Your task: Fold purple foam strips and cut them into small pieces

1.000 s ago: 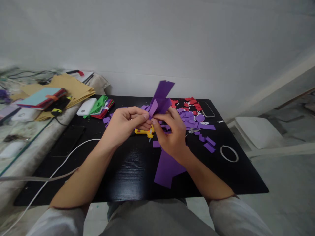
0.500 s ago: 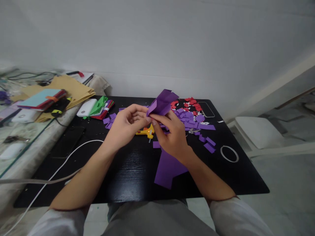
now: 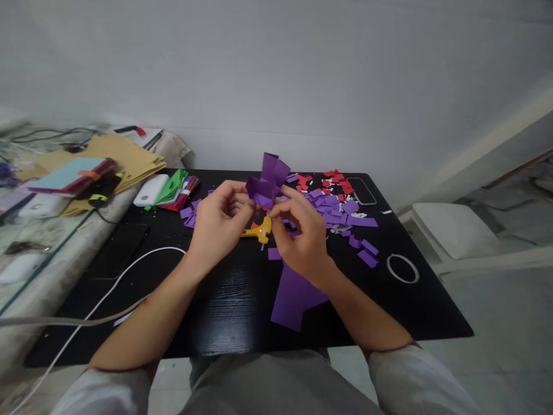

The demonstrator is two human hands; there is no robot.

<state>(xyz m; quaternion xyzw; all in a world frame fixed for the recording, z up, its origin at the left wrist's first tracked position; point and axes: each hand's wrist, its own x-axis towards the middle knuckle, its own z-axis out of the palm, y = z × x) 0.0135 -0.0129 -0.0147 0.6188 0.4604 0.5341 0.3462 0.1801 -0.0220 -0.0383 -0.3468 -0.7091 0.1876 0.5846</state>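
1. Both of my hands are raised above the black desk (image 3: 224, 317), near to each other, and the folded purple paper (image 3: 275, 168) is between them, at the fingertips.
2. With my left hand (image 3: 220, 222) I hold the lower left part of this paper, the thumb close to the bent fingers.
3. My right hand (image 3: 303, 233) is half curled, thumb and forefinger nearly together, beside the lower right edge of the paper; I cannot tell if it grips.
4. Lower, between my hands, a yellow glue gun (image 3: 261, 231) lies on the desk.
5. A larger purple sheet (image 3: 288, 297) lies partly under my right forearm.
6. Farther right are many small purple pieces (image 3: 332, 208) and red scraps (image 3: 338, 180).
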